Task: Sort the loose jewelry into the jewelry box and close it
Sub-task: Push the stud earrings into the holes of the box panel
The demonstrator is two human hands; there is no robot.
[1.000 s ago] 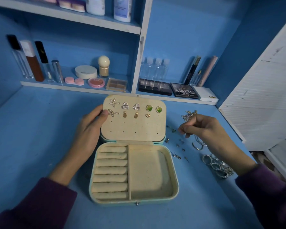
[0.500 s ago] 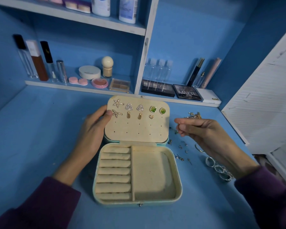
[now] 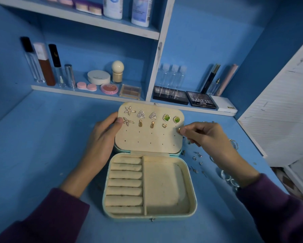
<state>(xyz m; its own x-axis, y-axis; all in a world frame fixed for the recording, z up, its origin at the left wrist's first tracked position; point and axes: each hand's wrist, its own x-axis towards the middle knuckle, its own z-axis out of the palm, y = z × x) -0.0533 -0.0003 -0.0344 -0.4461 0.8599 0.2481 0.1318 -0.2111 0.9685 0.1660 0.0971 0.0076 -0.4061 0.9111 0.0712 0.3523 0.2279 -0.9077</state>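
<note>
A pale green jewelry box lies open on the blue table, its cream lid panel raised and studded with several earrings. My left hand grips the lid's left edge, thumb on the panel. My right hand pinches a small gold earring at the panel's right edge, beside a lone gold heart stud. Ring rolls fill the base's left half; the right compartment holds nothing. Loose earrings and silver rings lie to the right of the box.
Cosmetics line a low shelf behind the table, including bottles, compacts and eyeshadow palettes. A white slatted panel stands at the right. Bare blue table spreads to the left of the box.
My right hand lifted from the loose jewelry pile and carried a small gold earring leftward to the lid panel's right edge. My left hand stayed on the lid.
</note>
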